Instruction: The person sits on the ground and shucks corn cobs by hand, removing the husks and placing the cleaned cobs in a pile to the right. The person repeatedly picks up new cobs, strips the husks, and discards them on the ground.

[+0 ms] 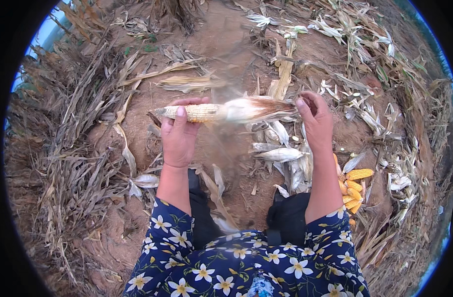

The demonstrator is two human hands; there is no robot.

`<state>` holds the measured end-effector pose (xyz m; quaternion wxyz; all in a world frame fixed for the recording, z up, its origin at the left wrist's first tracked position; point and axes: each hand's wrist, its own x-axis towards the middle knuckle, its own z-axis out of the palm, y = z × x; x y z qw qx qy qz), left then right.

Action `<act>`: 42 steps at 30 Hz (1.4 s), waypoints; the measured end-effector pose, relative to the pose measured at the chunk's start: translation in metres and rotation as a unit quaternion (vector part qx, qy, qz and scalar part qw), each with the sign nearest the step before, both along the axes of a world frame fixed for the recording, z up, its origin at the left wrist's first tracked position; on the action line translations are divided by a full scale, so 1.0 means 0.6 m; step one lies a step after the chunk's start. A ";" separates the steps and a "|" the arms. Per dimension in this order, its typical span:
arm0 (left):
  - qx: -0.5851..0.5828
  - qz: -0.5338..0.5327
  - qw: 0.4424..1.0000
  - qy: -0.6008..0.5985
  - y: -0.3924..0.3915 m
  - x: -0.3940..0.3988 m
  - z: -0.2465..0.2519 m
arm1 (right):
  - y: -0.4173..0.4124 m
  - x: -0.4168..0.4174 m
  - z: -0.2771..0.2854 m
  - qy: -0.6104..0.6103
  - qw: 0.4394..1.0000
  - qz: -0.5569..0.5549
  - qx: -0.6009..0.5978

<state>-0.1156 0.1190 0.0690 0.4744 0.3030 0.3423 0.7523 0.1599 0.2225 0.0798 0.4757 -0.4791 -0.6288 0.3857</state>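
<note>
My left hand [180,130] holds a pale corn cob [202,113] lying level across the view, its dark tip pointing left and my thumb across its kernels. The husk [258,108], whitish with brown streaks, stretches rightwards from the cob. At the husk's right end is my right hand [317,118], thumb and fingertips closed on it. Below and between the hands, whole ears in dry husk [282,154] lie in a pile on the soil. Beside my right forearm is a heap of bare yellow corn cobs [354,193].
Dry corn stalks and leaves [78,148] cover the ground on the left. More stalks and pale torn husks [400,182] lie along the right. A long dry leaf [189,83] rests on the reddish soil ahead. A single husked ear [146,181] lies near my left forearm.
</note>
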 end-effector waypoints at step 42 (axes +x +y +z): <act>-0.021 -0.042 0.992 -0.113 -0.004 -0.031 -0.014 | -0.020 -0.005 -0.009 -0.173 0.968 0.173 -0.050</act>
